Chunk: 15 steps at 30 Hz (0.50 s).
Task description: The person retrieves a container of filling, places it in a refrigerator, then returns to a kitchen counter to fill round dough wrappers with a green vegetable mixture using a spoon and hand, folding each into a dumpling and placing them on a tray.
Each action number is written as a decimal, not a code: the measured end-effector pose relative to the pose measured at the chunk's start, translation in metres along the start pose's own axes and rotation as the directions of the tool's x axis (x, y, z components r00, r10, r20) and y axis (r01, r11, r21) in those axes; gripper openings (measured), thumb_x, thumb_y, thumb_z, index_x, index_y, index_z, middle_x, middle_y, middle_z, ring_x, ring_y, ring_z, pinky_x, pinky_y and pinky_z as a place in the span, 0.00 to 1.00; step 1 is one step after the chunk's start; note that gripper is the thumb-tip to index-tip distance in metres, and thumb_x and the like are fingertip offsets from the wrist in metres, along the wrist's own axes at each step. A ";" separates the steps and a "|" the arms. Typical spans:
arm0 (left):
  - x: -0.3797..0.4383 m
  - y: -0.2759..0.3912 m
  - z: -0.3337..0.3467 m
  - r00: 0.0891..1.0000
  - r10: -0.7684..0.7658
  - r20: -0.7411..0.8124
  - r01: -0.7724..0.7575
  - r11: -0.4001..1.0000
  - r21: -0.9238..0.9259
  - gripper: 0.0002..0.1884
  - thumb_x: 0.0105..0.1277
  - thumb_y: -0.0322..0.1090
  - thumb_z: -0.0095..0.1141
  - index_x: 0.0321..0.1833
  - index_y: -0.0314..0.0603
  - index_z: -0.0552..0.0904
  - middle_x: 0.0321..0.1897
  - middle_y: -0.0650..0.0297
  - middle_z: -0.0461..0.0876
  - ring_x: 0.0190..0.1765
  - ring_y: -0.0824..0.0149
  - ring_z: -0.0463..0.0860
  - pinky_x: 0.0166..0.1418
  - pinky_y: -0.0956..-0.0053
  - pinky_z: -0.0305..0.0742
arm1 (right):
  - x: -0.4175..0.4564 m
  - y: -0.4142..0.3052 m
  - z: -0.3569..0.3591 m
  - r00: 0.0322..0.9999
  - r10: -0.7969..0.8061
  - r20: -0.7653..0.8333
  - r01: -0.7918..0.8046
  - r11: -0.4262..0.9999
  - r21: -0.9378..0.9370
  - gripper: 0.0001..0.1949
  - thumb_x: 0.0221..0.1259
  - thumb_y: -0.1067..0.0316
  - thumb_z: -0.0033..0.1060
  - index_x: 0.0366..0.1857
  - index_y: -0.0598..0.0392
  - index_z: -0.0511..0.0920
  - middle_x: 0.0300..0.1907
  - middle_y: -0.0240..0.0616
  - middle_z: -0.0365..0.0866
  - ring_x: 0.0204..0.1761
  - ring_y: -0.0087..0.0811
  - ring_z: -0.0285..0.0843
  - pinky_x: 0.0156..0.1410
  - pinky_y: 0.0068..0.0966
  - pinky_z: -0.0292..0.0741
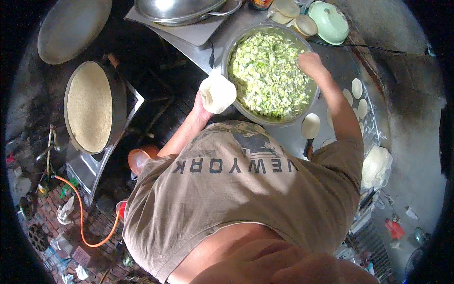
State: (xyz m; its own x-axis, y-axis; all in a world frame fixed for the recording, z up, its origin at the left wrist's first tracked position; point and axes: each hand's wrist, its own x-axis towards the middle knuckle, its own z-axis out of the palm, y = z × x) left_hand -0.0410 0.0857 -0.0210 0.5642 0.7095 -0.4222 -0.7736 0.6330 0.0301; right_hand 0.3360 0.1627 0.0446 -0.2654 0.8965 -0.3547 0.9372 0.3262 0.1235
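My left hand [203,107] holds a round, flat dough wrapper [221,95] just left of a large metal bowl [244,113]. The wrapper dips in the middle, and no filling shows on it. Chopped pale-green vegetable filling [269,74] fills much of the bowl. At the bowl's right rim, my right hand [309,64] reaches into the filling with curled fingers. Its fingertips are hidden, so whether it grips anything cannot be told. Several thin dough rounds [357,88] lie on the metal worktop [283,136] beyond my right forearm, with another round [310,126] nearer the bowl.
A dark handle [308,147] sticks out by the near round. Dough in a plastic bag [376,167] lies at the right. Behind the bowl stand jars [305,25], a green lidded dish [329,23] and a lidded metal pan [177,10]. At left is a large round pan [89,106].
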 end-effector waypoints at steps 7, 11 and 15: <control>0.000 -0.001 -0.006 0.998 -0.016 -0.053 0.013 0.999 -0.052 0.18 0.67 0.39 0.40 0.55 0.40 0.73 0.50 0.57 0.78 0.53 0.56 0.77 0.60 0.56 0.71 | -0.025 0.023 -0.004 0.972 0.210 -0.105 -0.208 0.978 0.037 0.08 0.49 0.68 0.51 0.24 0.59 0.80 0.29 0.50 0.80 0.34 0.49 0.79 0.39 0.41 0.76; 0.002 -0.004 -0.007 0.996 -0.005 -0.085 0.001 0.999 -0.051 0.18 0.67 0.40 0.40 0.54 0.40 0.73 0.49 0.57 0.78 0.53 0.57 0.77 0.59 0.57 0.71 | 0.017 -0.021 -0.006 0.952 0.267 -0.151 -0.243 0.957 0.157 0.07 0.49 0.72 0.49 0.25 0.61 0.79 0.29 0.54 0.79 0.34 0.50 0.79 0.38 0.41 0.75; -0.001 -0.007 -0.004 0.994 0.063 -0.092 -0.063 0.998 0.002 0.18 0.67 0.40 0.40 0.55 0.40 0.73 0.49 0.58 0.78 0.52 0.58 0.77 0.58 0.59 0.72 | 0.018 -0.048 -0.003 0.998 -0.040 0.044 0.028 0.972 0.231 0.07 0.47 0.76 0.49 0.27 0.61 0.79 0.28 0.55 0.78 0.35 0.50 0.79 0.40 0.42 0.75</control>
State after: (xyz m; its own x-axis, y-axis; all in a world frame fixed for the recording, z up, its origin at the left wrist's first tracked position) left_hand -0.0379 0.0794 -0.0242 0.4854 0.7167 -0.5007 -0.8072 0.5874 0.0582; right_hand 0.2858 0.1642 0.0353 -0.2920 0.8688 -0.3998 0.9562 0.2733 -0.1045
